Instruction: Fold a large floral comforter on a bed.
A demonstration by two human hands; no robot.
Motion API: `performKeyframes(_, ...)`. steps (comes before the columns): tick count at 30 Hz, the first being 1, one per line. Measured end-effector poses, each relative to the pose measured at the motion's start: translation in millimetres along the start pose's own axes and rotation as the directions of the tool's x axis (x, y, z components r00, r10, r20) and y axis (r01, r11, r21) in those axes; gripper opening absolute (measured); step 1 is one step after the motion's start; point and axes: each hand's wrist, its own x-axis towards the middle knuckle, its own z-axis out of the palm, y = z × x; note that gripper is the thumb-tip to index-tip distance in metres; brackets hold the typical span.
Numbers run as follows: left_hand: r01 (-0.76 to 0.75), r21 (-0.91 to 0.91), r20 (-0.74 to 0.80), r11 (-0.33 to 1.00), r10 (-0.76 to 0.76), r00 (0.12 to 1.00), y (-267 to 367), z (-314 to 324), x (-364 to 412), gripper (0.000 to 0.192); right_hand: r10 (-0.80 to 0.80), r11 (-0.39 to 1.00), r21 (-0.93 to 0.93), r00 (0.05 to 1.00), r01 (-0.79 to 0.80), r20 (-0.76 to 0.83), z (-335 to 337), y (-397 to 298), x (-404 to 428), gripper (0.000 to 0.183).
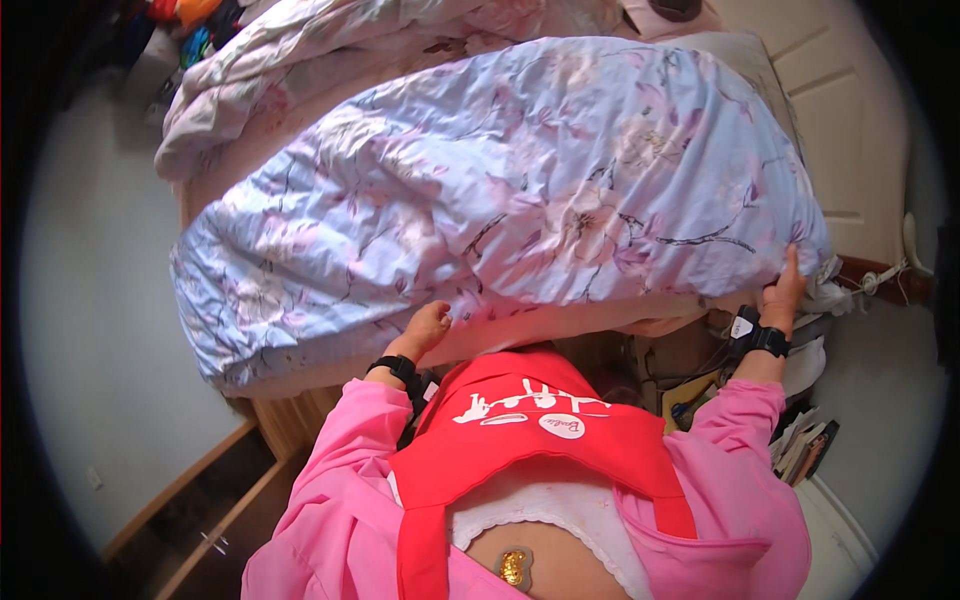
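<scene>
A puffy light-blue quilt (517,172) with a pink and purple flower print lies spread across the bed before me. At its near right corner, my right hand (785,289) grips the fabric, one digit lying along the top and the other fingers hidden. My left hand (429,326) is at the quilt's near edge, left of my body, with its fingers curled. Whether cloth is pinched inside it cannot be seen. Below the quilt's edge shows the pale pink bed sheet (525,326).
A second, pinkish floral quilt (247,97) lies bunched at the far side. An open wooden drawer (202,495) juts out at lower left. Right of the bed are a white panelled door (840,127), a tangled white cable (874,281) and a stack of books (802,450).
</scene>
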Motion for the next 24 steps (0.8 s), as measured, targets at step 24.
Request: performKeyframes(24, 0.075, -0.779, 0.337, -0.623, -0.314, 0.888, -169, -66, -10, 0.023, 0.624, 0.781, -0.269, 0.722, -0.563, 0.301, 101, 228, -224, 0.019)
